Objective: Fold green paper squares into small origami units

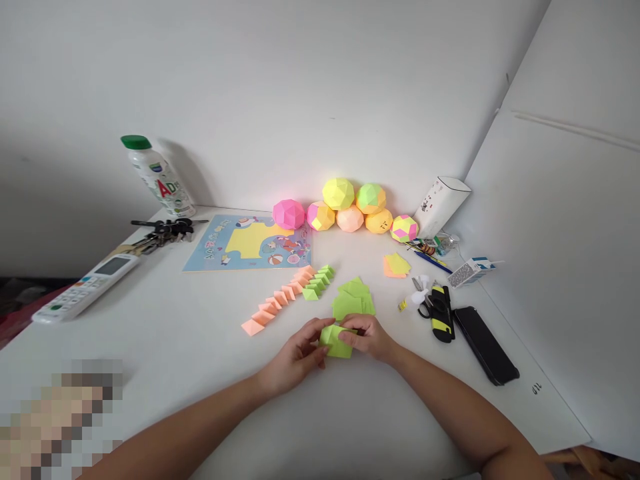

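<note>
Between my two hands is a green paper square (341, 348) with crease marks, held near the front of the table. My left hand (300, 353) pinches its left edge between thumb and fingers. On the opposite side, my right hand (369, 337) grips the upper right part, its thumb lying on the paper. Just beyond lie several loose green paper sheets (354, 299), overlapping. Farther left, a row of folded orange paper pieces (277, 303) runs diagonally, and a shorter row of folded green paper pieces (317, 283) sits beside it.
Several faceted paper balls (339, 194) are stacked against the wall. A blue picture board (205, 250), a bottle (163, 180), keys (165, 230) and a remote control (87, 287) occupy the left. Rightward are yellow and orange sheets (397, 265), a utility knife (441, 313) and a phone (486, 345).
</note>
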